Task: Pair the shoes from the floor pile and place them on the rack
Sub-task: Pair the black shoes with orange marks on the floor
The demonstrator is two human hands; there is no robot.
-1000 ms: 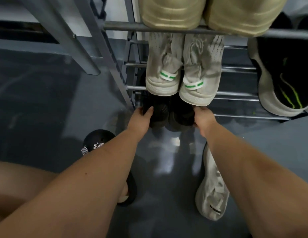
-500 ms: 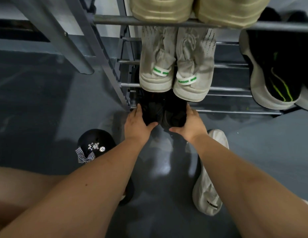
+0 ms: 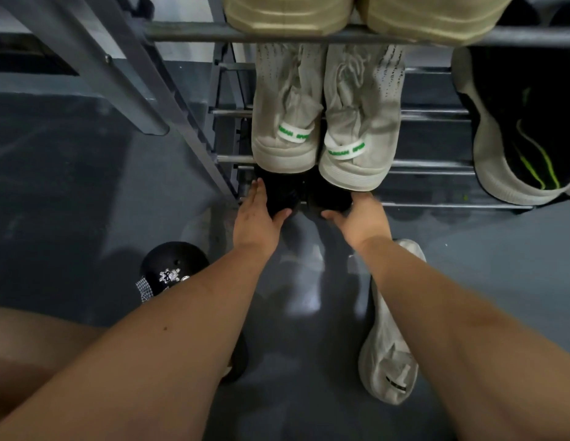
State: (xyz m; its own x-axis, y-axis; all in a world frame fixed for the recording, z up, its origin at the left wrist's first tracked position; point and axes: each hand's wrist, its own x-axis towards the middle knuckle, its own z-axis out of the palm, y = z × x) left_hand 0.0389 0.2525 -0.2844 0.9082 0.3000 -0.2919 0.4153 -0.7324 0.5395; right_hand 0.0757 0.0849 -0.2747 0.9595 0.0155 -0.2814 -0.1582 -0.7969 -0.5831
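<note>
A: Where are the hands sitting?

B: Both are reaching to the lowest tier of the metal rack. The left hand is lying with straight fingers along the left side of the pair of black shoes, thumb tucked under the heel. The right hand is mirroring it on the right side, though its fingers are blurring, so I cannot tell whether they are curling round the shoe or just pressing it.

A: And the black pair itself?

B: It is resting on the bottom tier, heels facing out, the 2 shoes touching each other, mostly hiding beneath the 2 beige sneakers with green-lettered heel tabs on the tier above.

A: Anything else showing?

B: 2 tan shoes are sitting on the top bar, and a black shoe with green stripes is standing to the right. On the floor, a white sneaker is lying under the right forearm and a black shoe with a sparkly ornament is lying beside the left forearm
</note>
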